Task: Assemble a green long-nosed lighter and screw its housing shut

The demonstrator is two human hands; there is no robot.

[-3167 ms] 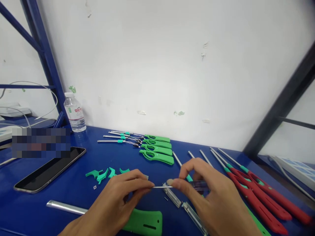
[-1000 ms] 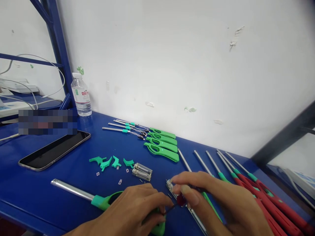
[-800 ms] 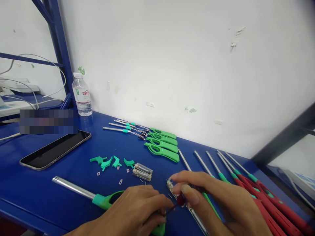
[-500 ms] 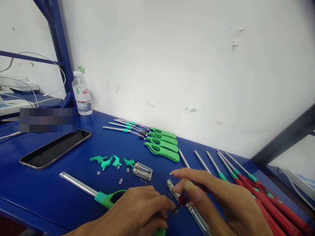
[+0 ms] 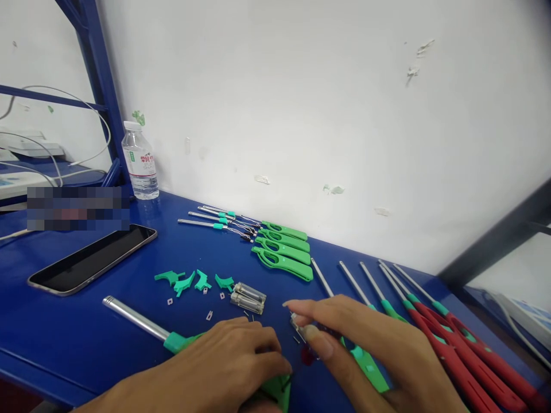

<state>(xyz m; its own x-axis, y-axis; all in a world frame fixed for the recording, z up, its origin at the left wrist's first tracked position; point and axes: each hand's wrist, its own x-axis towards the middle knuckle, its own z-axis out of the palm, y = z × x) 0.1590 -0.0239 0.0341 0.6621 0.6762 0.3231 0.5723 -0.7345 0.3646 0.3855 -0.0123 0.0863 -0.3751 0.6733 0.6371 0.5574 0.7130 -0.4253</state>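
My left hand [image 5: 232, 358] is curled over a green long-nosed lighter [image 5: 183, 342], whose metal tube [image 5: 135, 318] points to the far left. Its palm and fingers hide most of the handle. My right hand [image 5: 365, 344] has thumb and forefinger pinched around a screwdriver, of which a dark red part [image 5: 307, 354] shows below the thumb; the shaft is blurred. Just beyond those fingertips lies a clear lighter tank [image 5: 295, 322], partly covered. Two more clear tanks [image 5: 248, 298] lie side by side near my left hand, with tiny metal pins [image 5: 296, 340] about.
Teal triggers [image 5: 183, 283] and small pale pieces [image 5: 209, 315] lie at centre left. Green shells [image 5: 282, 261] with wired tubes [image 5: 200, 222] stand in a row behind. Red lighters [image 5: 462, 355] fan out at right. A phone [image 5: 92, 261] and water bottle [image 5: 140, 160] are at left.
My right hand has moved slightly left and up from the lighter handle; the screwdriver's shaft no longer shows clearly. A green handle has come into view below it. My left hand stays on its lighter.
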